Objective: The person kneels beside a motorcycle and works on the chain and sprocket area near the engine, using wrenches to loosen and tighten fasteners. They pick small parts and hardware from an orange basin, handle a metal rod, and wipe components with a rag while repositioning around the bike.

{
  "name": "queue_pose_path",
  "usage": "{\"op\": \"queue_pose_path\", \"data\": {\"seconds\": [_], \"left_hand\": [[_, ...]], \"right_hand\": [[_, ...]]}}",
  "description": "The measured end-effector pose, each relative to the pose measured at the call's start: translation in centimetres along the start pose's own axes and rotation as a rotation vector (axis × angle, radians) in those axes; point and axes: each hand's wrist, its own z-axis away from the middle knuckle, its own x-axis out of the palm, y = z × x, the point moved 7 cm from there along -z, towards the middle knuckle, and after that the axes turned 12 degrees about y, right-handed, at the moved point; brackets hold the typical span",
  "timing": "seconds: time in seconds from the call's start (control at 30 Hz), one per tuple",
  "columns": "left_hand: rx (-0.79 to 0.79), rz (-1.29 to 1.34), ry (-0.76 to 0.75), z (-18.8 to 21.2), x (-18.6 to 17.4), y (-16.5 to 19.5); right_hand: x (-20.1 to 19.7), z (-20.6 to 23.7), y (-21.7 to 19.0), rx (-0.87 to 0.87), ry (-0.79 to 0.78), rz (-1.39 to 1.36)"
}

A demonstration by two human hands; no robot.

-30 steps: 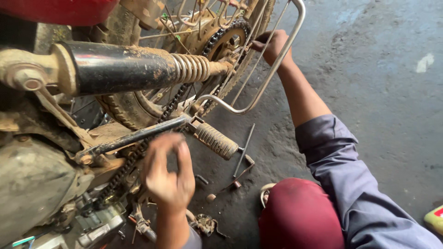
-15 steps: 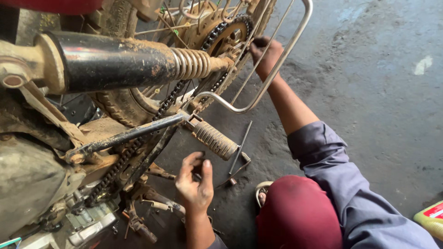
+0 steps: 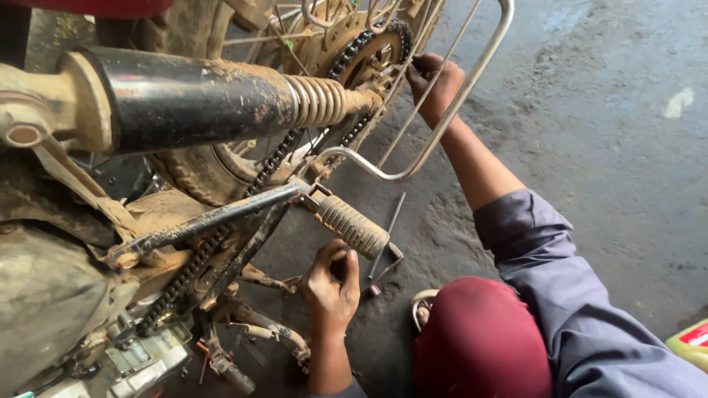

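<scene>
My left hand (image 3: pixel 332 284) is low in the middle, just under the ribbed footpeg (image 3: pixel 352 225) of a muddy motorcycle. Its fingers are curled, and I cannot tell whether anything is in them. My right hand (image 3: pixel 435 79), on a grey-sleeved arm, reaches up to the rear sprocket (image 3: pixel 372 51) behind the chrome guard rail (image 3: pixel 442 129). Those fingers are closed on a dark part there. The drive chain (image 3: pixel 221 239) runs from the sprocket down to the engine side at the lower left.
The black shock absorber with its spring (image 3: pixel 214 99) crosses the top left. A thin metal rod tool (image 3: pixel 389 225) lies on the dirty concrete floor (image 3: pixel 605 169). My maroon knee (image 3: pixel 479 343) fills the bottom. A yellow container (image 3: pixel 689 343) sits at the right edge.
My left hand has dropped away from the chain area and moved right, to just beneath the footpeg. My right hand stays at the rear sprocket.
</scene>
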Motion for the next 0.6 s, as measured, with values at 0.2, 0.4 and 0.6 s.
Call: {"op": "queue_pose_path", "data": {"seconds": [0.2, 0.4, 0.6], "left_hand": [[0.081, 0.044, -0.102, 0.7, 1.9, 0.4], [0.011, 0.084, -0.148, 1.5, 2.7, -0.9], [-0.029, 0.015, -0.175, 0.9, 3.5, -2.0]], "right_hand": [[-0.1, -1.3, -0.8, -0.02, -0.012, -0.136], [-1.6, -3.3, -4.9, -0.53, 0.079, -0.025], [-1.9, -4.0, -6.6, -0.706, -0.079, 0.035]]}}
